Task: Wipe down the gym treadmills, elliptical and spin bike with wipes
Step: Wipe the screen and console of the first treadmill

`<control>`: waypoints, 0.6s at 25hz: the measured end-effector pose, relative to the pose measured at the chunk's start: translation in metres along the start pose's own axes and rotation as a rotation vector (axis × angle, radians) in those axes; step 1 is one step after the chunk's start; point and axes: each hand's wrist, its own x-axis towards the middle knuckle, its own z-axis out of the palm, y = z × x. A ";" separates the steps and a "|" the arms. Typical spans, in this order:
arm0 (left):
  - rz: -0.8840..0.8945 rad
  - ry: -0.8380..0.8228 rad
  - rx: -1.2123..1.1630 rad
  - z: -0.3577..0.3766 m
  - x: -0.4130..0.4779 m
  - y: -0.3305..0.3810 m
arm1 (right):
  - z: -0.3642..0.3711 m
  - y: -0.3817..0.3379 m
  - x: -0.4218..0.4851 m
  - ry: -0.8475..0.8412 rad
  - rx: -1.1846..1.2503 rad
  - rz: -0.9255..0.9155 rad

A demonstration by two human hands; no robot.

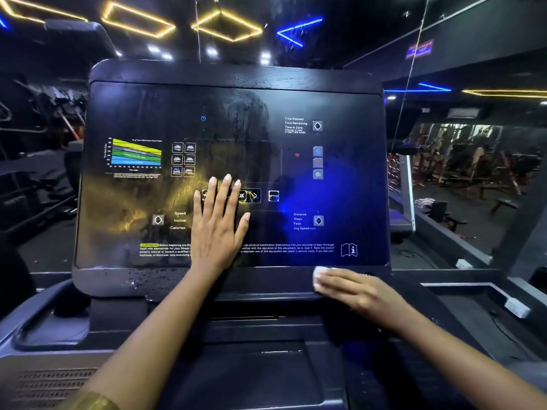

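My left hand lies flat on the treadmill console panel, fingers straight and spread. My right hand presses the white wipe on the lower frame under the panel, fingers nearly straight. The panel looks wet with streaks, so I judge 1 console is almost done; the other machines remain.

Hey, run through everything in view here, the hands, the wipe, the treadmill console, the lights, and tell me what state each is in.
left hand, fingers straight, flat on the console panel.
right hand, pressing the wipe on the console's lower edge.
wipe, white, mostly covered by the right hand.
console panel, display dark, surface streaked.
ceiling lights, on, yellow and blue.
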 end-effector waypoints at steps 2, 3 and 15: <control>-0.005 -0.002 0.004 0.000 0.000 0.001 | -0.014 0.007 -0.009 0.030 -0.006 0.082; -0.006 -0.002 0.005 0.000 0.000 0.001 | -0.019 0.006 0.000 0.071 -0.001 0.114; 0.005 -0.021 -0.009 0.000 0.000 -0.002 | 0.008 -0.016 0.060 0.125 0.002 0.004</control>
